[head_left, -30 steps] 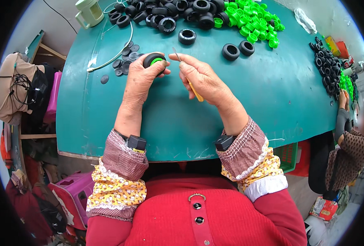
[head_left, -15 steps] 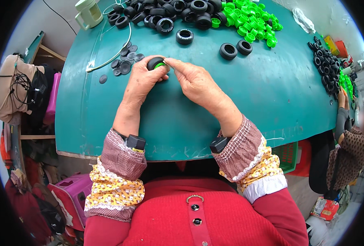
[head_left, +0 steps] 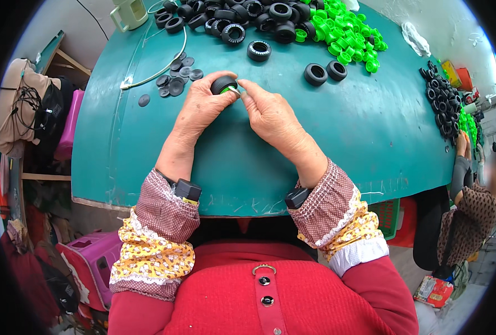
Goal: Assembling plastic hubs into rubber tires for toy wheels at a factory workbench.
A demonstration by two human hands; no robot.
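Observation:
My left hand [head_left: 200, 106] is closed around a small black toy tyre [head_left: 221, 84], above the green table. A bit of bright green hub [head_left: 226, 90] shows inside the tyre, beside my left thumb. My right hand [head_left: 270, 114] pinches a thin pale tool [head_left: 235, 90] whose tip reaches the tyre's rim; its exact kind is hard to tell. Several flat black discs [head_left: 176, 86] lie just beyond my left hand. One black tyre [head_left: 259, 51] sits alone past my fingers, and two more tyres [head_left: 316, 74] stand farther right.
Heaps of black tyres [head_left: 234, 34] and green hubs [head_left: 348, 39] cover the table's [head_left: 337, 156] far side. A pale mug [head_left: 129, 14] and a looped pale tube [head_left: 164, 68] are at far left. Another person's hands [head_left: 463, 144] are near more tyres [head_left: 442, 100] at the right.
The view has shifted slightly. My right hand has turned a little, and the thin pale tool now shows more plainly against the tyre. My left hand still holds the tyre.

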